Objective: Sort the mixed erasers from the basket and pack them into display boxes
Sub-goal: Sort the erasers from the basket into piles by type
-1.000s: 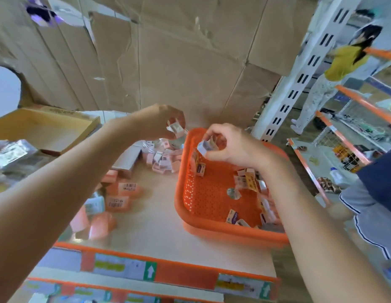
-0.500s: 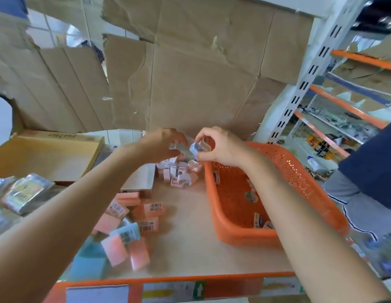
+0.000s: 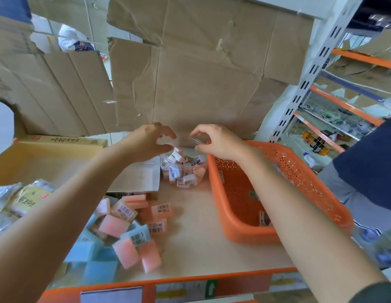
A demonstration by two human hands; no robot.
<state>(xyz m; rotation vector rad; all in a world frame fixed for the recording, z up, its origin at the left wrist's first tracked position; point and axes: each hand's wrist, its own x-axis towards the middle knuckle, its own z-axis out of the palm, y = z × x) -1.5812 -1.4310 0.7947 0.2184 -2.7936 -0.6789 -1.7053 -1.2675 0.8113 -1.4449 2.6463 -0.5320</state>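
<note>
A clear plastic jar (image 3: pixel 183 171) with several small pink and white erasers inside stands at the back of the shelf. Both my hands hover over its rim. My left hand (image 3: pixel 146 143) pinches a small pale eraser (image 3: pixel 165 142) at its fingertips. My right hand (image 3: pixel 216 141) pinches a small greyish eraser (image 3: pixel 190 152), which is blurred, just above the jar's mouth. The orange basket (image 3: pixel 299 169) sits right of the jar, under my right forearm, with a few erasers (image 3: pixel 263 218) left in it.
A pile of pink and blue barcoded erasers (image 3: pixel 129 217) lies front left. A flat pale box (image 3: pixel 144 176) and an open yellow cardboard box (image 3: pixel 48 158) sit behind it, wrapped packets (image 3: pixel 19 200) at far left. A person in a dark top (image 3: pixel 369 171) stands right, beside a white shelf upright (image 3: pixel 299 84).
My right hand left the basket and moved left with its eraser. Both hands came together, then settled over the jar's mouth. My view turned left and lower.
</note>
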